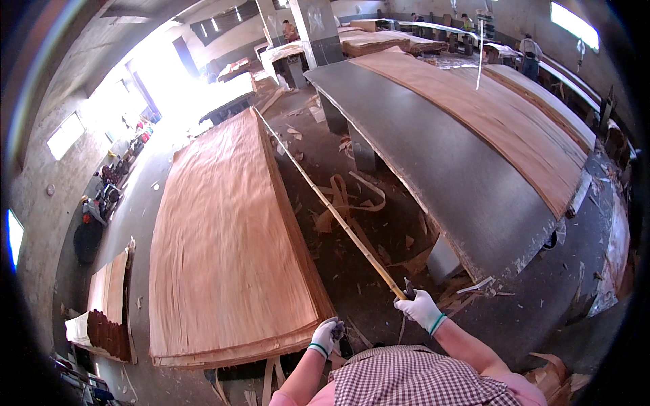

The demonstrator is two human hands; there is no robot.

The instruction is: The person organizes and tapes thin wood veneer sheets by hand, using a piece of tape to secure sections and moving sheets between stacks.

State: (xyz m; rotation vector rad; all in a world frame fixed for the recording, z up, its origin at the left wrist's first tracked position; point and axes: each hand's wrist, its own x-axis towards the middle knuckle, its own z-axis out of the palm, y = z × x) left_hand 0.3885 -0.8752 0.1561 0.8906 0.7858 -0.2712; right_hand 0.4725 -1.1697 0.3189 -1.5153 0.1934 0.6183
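Holds both forearms [302, 376] up from the lower edge, with left hand [324, 337] at bottom centre, right hand [421, 311] clenched higher, further right.

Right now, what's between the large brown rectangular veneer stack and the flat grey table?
Head view: a long thin yellow pole, gripped by the white-gloved right hand, above dark floor with tan scraps.

Lane of dark floor [359, 298] between veneer stack [223, 237] and grey table [447, 162]: room for my right fingers [406, 306]. Pole [352, 235] crosses it slantwise; curled veneer strips [340, 196] lie on the floor. Stack's near corner bars my left fingers [329, 324] ahead.
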